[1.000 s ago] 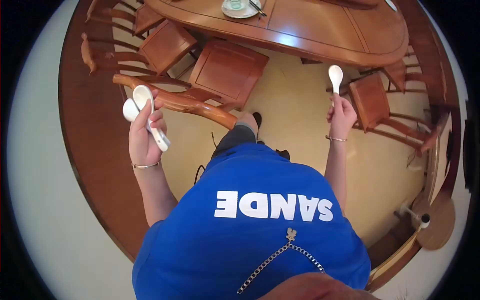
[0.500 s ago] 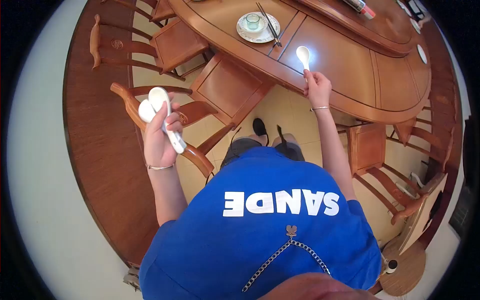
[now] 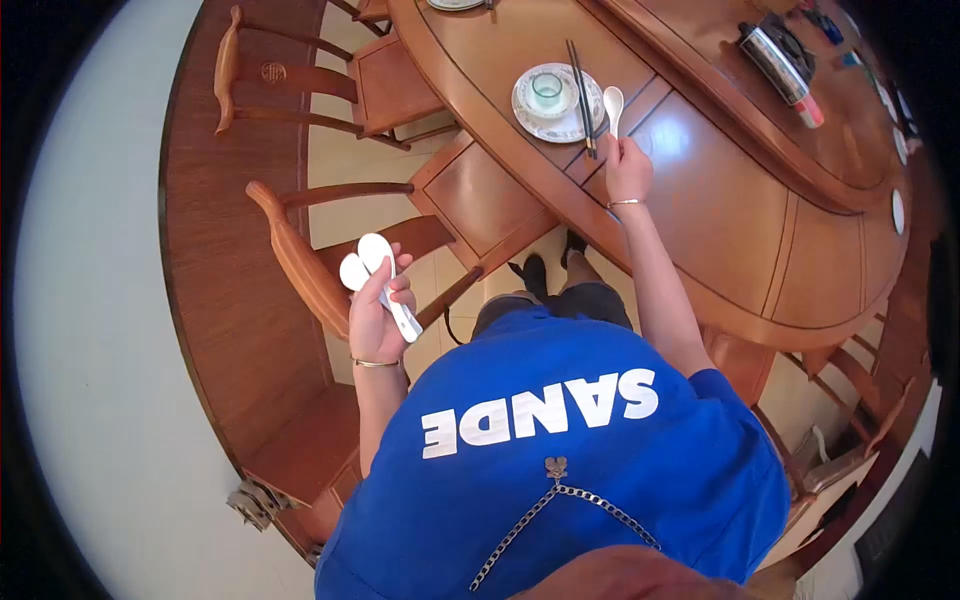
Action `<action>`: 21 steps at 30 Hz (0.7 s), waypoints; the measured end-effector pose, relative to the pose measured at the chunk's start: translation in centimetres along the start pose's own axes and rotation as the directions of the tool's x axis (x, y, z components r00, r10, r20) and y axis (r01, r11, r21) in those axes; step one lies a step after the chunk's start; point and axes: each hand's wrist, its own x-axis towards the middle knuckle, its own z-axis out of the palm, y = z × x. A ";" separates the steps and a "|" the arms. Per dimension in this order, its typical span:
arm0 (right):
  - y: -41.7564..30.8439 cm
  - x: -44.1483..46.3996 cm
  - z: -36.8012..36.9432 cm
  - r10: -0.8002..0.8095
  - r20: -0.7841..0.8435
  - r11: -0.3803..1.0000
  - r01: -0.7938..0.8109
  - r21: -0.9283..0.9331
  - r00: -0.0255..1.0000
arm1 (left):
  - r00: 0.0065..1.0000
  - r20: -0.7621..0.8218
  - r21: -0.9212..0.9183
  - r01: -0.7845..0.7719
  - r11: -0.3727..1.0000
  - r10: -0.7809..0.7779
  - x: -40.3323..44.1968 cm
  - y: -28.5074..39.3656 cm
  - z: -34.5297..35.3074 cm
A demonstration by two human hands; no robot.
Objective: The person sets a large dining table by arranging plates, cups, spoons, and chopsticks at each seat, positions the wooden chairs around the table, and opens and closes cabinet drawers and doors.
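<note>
Curved wooden surface (image 3: 720, 215) in a room with wooden chairs (image 3: 482, 195) and a pale floor (image 3: 335, 160).
On the surface, one patterned plate (image 3: 560, 131) bears one glass (image 3: 547, 88), with two dark chopsticks (image 3: 581, 98) along its side. The right hand (image 3: 629, 172) pinches one white spoon (image 3: 613, 103) by the handle between its fingers; the left hand's (image 3: 375, 315) fingers are closed around at least two others (image 3: 376, 250). Compared with half a second earlier, the pinched spoon is nearer the chopsticks; contact with the surface cannot be told.
</note>
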 end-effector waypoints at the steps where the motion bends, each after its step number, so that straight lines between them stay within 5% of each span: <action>1: 0.5 1.0 0.6 -0.061 -0.017 0.997 0.061 -0.044 0.998 | 1.000 -0.028 -0.017 0.002 1.000 -0.002 0.3 -0.2 0.6; 8: 2.8 4.9 2.9 -0.060 0.152 0.995 0.070 -0.065 0.987 | 0.985 -0.162 -0.088 0.046 0.995 -0.059 2.0 -2.6 4.9; 11: 3.2 5.5 3.6 -0.163 0.109 0.987 0.163 0.002 0.981 | 0.986 -0.160 -0.129 0.028 0.991 -0.048 2.4 -3.7 5.6; 21: 3.7 5.8 3.9 -0.110 0.256 0.994 0.100 0.050 0.960 | 0.983 -0.137 -0.106 0.108 0.988 -0.122 5.1 -4.3 6.0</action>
